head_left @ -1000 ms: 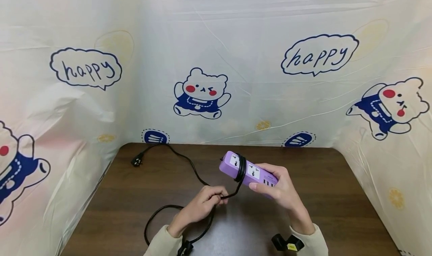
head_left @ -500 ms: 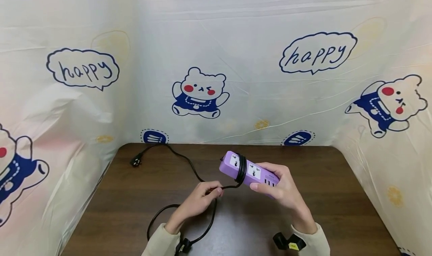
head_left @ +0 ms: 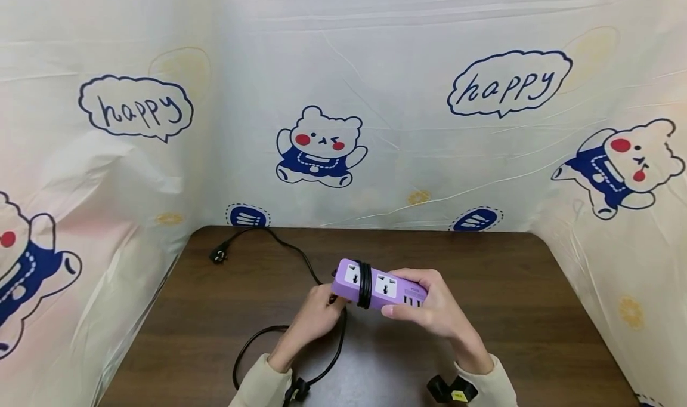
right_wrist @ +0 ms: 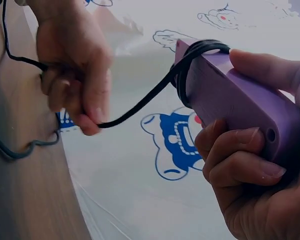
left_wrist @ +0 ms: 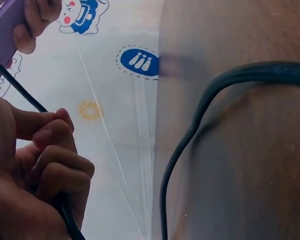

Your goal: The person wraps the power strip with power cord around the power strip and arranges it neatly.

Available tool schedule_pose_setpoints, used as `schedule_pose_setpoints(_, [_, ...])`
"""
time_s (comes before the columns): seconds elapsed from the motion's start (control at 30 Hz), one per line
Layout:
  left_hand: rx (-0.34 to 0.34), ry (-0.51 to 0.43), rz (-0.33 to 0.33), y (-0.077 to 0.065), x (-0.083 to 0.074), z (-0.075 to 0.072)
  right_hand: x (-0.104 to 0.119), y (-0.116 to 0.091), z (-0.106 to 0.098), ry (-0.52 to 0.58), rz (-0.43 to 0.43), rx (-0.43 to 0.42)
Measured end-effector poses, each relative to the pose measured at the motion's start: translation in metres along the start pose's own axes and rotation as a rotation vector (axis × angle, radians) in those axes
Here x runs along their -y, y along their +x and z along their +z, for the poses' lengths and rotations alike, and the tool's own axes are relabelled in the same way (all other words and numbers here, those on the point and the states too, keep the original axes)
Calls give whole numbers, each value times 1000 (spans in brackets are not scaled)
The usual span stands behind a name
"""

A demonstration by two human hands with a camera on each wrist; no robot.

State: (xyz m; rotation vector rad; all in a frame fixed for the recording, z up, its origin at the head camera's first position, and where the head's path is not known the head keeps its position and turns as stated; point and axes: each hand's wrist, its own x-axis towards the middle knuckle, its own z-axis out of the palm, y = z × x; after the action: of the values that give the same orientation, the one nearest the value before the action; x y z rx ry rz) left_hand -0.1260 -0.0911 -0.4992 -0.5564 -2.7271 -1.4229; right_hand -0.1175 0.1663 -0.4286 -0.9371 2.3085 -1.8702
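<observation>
My right hand [head_left: 429,305] gripped a purple power strip [head_left: 402,283], thumb on the near side, over the brown table [head_left: 526,311]. Black cord [head_left: 364,284] was wound round it between two white sockets [head_left: 386,286]. My left hand [head_left: 315,313] was at its left end, fingertips partly hidden. Plug [head_left: 219,253] lay far left. Bear-print sheet [head_left: 408,144] hung behind.

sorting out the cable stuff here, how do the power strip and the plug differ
The power strip is mostly purple; the plug is black. The power strip is long, the plug short and much smaller. The right hand grips the power strip; the plug lies on the table. Both have black cord: wrapped round the power strip, running from the plug.
</observation>
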Motion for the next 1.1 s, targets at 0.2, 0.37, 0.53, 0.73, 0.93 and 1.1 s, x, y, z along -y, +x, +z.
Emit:
schedule_pose_setpoints(0.2, [-90,33,29,5,2,-8,-2,1,5,14,25,53])
schedule_pose_setpoints(0.37, [-82,-71,106,12,4,-13,-2,2,8,33,24,78])
schedule_pose_setpoints(0.53, [-13,-208,80,19,6,-20,-1,2,10,64,13,102])
schedule_pose_setpoints(0.73, [105,-254,56,27,8,-35,0,3,9,80,-24,105])
schedule_pose_setpoints(0.93, [297,-273,44,32,13,-56,3,4,8,91,-52,121])
schedule_pose_setpoints(1.1, [246,-184,65,35,12,-53,3,1,9,88,-59,112])
